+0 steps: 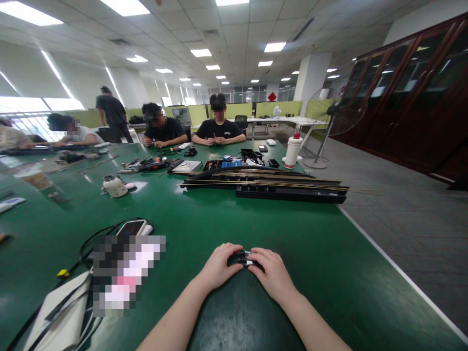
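Note:
Close in front of me, a small black part with white or silver bits (245, 258) is gripped at both ends. My left hand (220, 264) has its thumb and fingers curled round the left end. From the other side, my right hand (273, 271) pinches the right end with bent fingers. Both hands are low over the green table (190, 219), and the fingertips cover much of the part, so its exact kind cannot be made out.
Long black rails with thin brass-coloured rods (288, 195) lie across the table ahead. To my left are a phone (132, 228), a notebook (60, 312) and cables. A patterned jar (115, 186) and white bottle (293, 152) stand farther off. Co-workers sit opposite.

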The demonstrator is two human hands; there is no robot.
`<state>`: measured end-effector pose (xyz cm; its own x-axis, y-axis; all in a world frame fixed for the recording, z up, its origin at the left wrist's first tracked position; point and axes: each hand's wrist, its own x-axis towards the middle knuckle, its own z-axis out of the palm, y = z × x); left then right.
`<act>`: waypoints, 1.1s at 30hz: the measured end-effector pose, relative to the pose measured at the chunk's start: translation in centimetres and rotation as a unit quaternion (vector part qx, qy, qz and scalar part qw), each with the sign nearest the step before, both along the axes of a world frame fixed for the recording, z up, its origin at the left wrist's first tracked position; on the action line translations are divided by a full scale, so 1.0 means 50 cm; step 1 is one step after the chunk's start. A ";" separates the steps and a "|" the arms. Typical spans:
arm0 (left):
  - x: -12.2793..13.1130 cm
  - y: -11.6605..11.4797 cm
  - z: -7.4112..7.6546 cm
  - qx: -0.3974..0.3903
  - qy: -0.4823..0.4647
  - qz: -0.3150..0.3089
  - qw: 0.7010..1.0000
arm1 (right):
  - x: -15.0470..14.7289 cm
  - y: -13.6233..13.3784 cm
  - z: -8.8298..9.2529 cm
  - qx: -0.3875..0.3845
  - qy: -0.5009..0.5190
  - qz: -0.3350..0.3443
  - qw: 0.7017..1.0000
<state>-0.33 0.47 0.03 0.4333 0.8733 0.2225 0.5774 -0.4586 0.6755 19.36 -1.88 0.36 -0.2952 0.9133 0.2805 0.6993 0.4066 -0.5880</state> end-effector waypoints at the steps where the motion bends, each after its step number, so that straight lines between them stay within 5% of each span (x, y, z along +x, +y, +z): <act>1: 0.000 0.000 0.000 -0.001 -0.003 0.001 1.000 | 0.000 0.001 0.001 -0.005 0.001 0.000 1.000; 12: -0.002 -0.002 -0.003 0.011 0.018 -0.003 1.000 | 0.017 0.010 0.004 -0.073 0.146 -0.015 0.986; 25: 0.011 0.021 0.022 -0.049 0.058 0.005 0.997 | 0.021 0.016 -0.011 -0.053 0.135 -0.025 0.989; 33: 0.012 0.015 0.014 0.034 0.075 0.020 0.996 | 0.019 0.020 -0.016 -0.062 0.100 -0.033 0.993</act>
